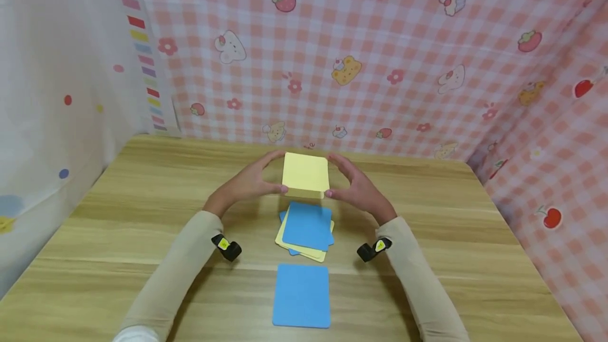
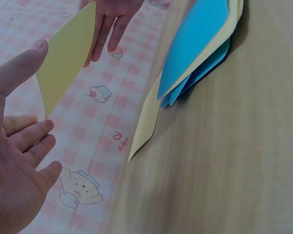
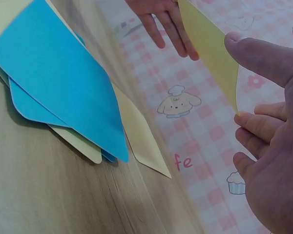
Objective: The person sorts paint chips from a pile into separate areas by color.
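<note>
The left hand (image 1: 252, 179) and right hand (image 1: 357, 186) held a yellow card (image 1: 305, 170) between them, raised over the far part of the table (image 1: 442, 236). Each pinched one side edge between thumb and fingertips, with the fingers spread and the palms well apart. Another yellow sheet (image 3: 142, 139) lay under it on the wood. Nearer sat an uneven blue-and-yellow pile (image 1: 307, 227), blue on top; nearest of all was a single blue square (image 1: 301, 296).

Pink-chk cloth (image 1: 313, 36) behind tbl (image 1: 442, 215)
</note>
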The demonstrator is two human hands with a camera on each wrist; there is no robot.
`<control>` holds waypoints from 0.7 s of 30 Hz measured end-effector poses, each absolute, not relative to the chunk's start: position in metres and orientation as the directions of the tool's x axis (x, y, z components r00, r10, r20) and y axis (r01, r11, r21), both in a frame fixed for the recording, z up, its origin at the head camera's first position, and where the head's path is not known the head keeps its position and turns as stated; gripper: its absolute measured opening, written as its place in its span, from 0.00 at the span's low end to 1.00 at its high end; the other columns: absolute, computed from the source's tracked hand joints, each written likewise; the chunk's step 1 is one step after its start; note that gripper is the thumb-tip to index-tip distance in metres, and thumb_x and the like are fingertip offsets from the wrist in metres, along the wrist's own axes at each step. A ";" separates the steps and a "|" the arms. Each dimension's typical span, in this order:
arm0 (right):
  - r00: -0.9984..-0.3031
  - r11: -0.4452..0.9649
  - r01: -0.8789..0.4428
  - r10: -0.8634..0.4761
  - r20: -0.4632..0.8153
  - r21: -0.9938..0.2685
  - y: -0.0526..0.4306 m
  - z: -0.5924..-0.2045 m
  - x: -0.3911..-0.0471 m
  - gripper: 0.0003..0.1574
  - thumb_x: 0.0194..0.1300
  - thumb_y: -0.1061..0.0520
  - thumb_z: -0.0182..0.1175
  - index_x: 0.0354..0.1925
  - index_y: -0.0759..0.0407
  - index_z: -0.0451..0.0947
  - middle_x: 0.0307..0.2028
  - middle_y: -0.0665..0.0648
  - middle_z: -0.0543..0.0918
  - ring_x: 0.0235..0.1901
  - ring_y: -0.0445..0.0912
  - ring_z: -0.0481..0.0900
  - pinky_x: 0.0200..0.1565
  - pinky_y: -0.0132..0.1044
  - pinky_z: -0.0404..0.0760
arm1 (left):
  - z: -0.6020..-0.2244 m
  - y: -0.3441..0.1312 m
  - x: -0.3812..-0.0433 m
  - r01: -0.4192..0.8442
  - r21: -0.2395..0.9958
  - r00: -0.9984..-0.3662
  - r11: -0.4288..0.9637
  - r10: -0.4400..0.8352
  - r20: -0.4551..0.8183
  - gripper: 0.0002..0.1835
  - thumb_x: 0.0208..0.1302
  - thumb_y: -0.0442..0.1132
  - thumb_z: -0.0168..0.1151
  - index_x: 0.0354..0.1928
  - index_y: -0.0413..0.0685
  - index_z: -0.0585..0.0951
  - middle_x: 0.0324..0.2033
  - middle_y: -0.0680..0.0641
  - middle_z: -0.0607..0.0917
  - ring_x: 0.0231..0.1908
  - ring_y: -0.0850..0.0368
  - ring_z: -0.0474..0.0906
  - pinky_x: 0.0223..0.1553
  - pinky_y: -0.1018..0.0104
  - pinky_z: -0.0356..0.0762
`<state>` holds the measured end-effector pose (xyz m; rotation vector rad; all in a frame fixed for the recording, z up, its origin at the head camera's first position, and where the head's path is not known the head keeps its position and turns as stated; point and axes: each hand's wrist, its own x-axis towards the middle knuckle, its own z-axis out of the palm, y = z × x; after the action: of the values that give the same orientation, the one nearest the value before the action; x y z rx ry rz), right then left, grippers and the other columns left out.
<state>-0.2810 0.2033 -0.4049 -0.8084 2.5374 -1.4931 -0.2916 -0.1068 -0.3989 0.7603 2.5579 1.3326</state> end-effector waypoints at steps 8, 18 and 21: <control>-0.851 0.349 -0.398 -0.486 0.199 -0.848 0.208 -0.405 -0.294 0.55 0.64 0.56 0.71 0.79 0.55 0.51 0.77 0.56 0.59 0.78 0.55 0.49 0.76 0.57 0.48 | -0.396 -0.103 -0.307 0.395 0.786 -0.843 0.475 0.528 0.104 0.53 0.59 0.53 0.75 0.80 0.55 0.54 0.77 0.46 0.59 0.77 0.43 0.51 0.73 0.37 0.53; -0.851 0.363 -0.380 -0.499 0.167 -0.851 0.206 -0.411 -0.306 0.58 0.64 0.56 0.71 0.80 0.54 0.48 0.78 0.56 0.57 0.78 0.54 0.48 0.76 0.53 0.48 | -0.406 -0.104 -0.317 0.382 0.801 -0.853 0.462 0.509 0.113 0.50 0.60 0.48 0.75 0.79 0.55 0.56 0.78 0.45 0.56 0.77 0.41 0.51 0.72 0.35 0.52; -0.839 0.345 -0.402 -0.509 0.191 -0.848 0.206 -0.412 -0.308 0.57 0.65 0.57 0.70 0.81 0.53 0.48 0.78 0.59 0.56 0.78 0.51 0.48 0.77 0.50 0.48 | -0.406 -0.104 -0.318 0.378 0.810 -0.851 0.448 0.512 0.114 0.50 0.60 0.47 0.75 0.79 0.54 0.56 0.78 0.45 0.56 0.77 0.42 0.49 0.73 0.36 0.51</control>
<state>-0.3079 0.2064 -0.4119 -0.8456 2.4863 -1.5201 -0.3181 -0.1036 -0.4059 0.7886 2.5457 1.3655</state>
